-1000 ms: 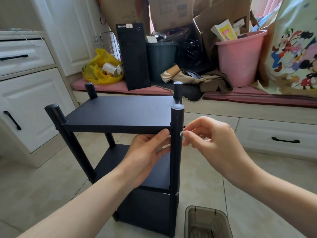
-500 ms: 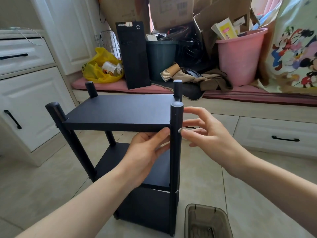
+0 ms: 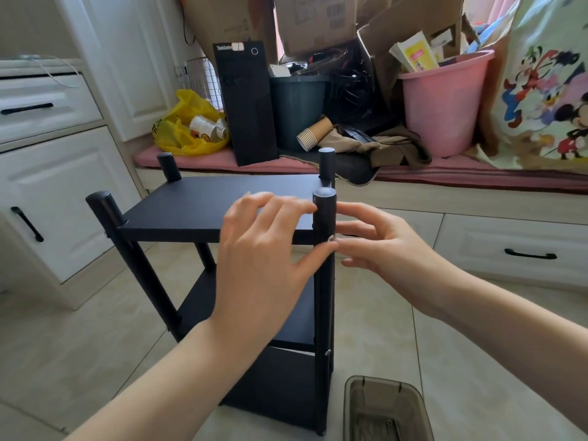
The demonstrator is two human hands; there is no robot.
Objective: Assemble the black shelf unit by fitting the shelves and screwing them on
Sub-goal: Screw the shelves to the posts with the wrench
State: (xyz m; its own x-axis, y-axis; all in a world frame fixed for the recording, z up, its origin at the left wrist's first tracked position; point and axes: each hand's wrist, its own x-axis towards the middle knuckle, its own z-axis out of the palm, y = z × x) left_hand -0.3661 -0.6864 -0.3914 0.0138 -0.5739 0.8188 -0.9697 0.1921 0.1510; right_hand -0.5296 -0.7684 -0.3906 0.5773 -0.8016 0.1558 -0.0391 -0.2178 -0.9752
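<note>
While either side of post (image 3: 324,313), hands (image 3: 261,265) (image 3: 391,249) loose-fingered.

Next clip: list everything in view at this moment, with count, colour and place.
shelf unit: one, black, standing on the tiled floor, centre
posts: four, black, at its corners
screws: at least two, silver, in the near right post
container: one, smoky translucent, on the floor, bottom right
bucket: one, pink, on the bench, right
bin: one, dark green, bench centre
computer tower: one, black, upright beside the bin
bag: one, yellow, bench left
paper cup: one, brown, lying before the bin
cabinets: several, white, left
left hand: fingers over the top shelf, thumb against the post
right hand: fingertips at the upper screw; grip unclear
</note>
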